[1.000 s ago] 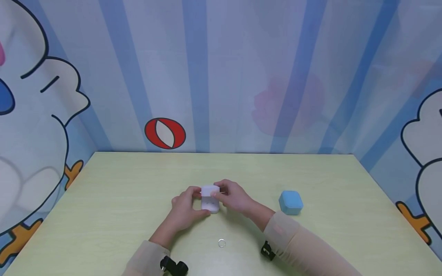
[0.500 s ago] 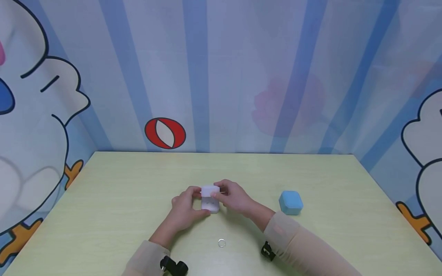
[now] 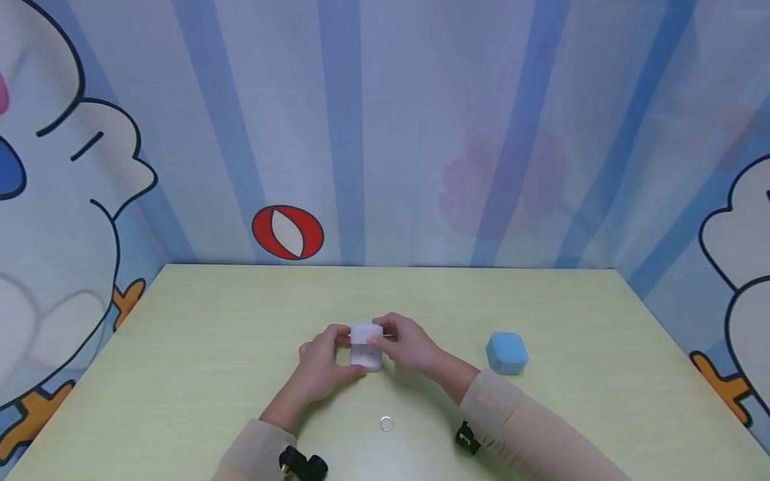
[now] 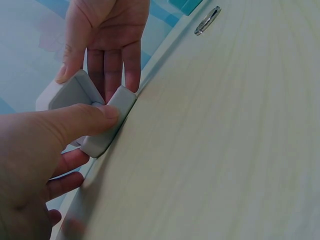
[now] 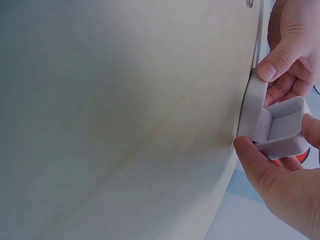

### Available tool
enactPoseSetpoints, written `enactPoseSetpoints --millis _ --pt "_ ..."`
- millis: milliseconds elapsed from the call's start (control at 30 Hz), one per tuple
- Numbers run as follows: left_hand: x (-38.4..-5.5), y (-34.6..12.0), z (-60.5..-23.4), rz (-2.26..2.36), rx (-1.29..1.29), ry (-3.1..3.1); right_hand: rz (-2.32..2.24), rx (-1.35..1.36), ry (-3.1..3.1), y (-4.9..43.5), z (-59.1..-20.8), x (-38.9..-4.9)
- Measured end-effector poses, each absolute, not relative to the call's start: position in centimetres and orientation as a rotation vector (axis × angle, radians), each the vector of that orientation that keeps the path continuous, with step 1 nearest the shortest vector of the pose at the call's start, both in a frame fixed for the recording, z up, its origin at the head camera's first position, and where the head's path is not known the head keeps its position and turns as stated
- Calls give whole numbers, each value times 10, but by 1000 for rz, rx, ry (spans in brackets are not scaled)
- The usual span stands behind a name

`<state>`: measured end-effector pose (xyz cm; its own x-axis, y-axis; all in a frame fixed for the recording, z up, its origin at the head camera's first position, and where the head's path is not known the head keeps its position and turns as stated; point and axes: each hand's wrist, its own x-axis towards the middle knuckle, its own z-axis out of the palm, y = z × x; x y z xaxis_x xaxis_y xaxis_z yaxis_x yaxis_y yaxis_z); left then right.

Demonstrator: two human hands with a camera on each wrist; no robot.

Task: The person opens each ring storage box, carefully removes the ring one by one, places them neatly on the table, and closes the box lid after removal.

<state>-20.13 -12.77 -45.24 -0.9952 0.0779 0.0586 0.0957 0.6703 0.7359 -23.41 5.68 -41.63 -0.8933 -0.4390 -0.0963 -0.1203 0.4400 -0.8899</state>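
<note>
A pale ring box (image 3: 366, 358) stands on the table between the two hands, its lid (image 5: 299, 142) raised. My left hand (image 3: 325, 369) grips the base, the thumb along its front edge, as the left wrist view shows. My right hand (image 3: 412, 344) pinches the raised lid between thumb and fingers. A silver ring (image 4: 206, 22) lies on the table, nearer to me than the box and apart from both hands. The inside of the box is only partly visible, behind fingers and lid.
A blue rounded box (image 3: 507, 354) sits to the right, just beyond the right forearm. The light wooden table (image 3: 240, 300) ends at a striped blue backdrop (image 3: 391, 133) with cartoon figures on both sides.
</note>
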Motion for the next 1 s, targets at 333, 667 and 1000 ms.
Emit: enactPoseSetpoints --millis 333,667,1000 --pt "-201 -128 -454 -1252 -161 -2847 -1429 -504 2397 56 -416 -233" --pt "-201 -129 -452 -1259 -163 -2846 -1424 -520 2406 57 -417 -233" --pt "-202 -128 -451 -1253 -159 -2860 -1417 -511 2396 56 -414 -231"
